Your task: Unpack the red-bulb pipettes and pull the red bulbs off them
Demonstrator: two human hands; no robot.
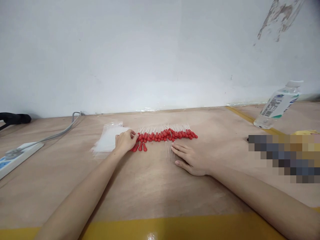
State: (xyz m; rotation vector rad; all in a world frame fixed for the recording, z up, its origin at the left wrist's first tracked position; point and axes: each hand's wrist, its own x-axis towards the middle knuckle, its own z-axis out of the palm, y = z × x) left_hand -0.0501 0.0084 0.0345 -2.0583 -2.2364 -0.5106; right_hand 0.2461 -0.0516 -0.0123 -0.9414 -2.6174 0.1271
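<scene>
A long row of droppers with red rubber bulbs [160,136] lies across the middle of the table, their thin clear tubes pointing to the wall. Several loose red bulbs [140,147] lie in front of the row's left end. My left hand [126,140] is there, fingers curled and drawn together by the bulbs; whatever they grip is hidden. Below the row's middle is a small bunch of bare glass tubes [170,153]. My right hand [191,160] rests palm down beside and partly over them, fingers stretched out. Clear plastic bags [106,140] are stacked left of my left hand.
On the left, a white power strip [22,156] has a grey cable [60,133] running to the wall. A black object [15,118] stands behind it. A plastic bottle [278,105] leans at the right. Yellow tape [155,230] runs along the front edge.
</scene>
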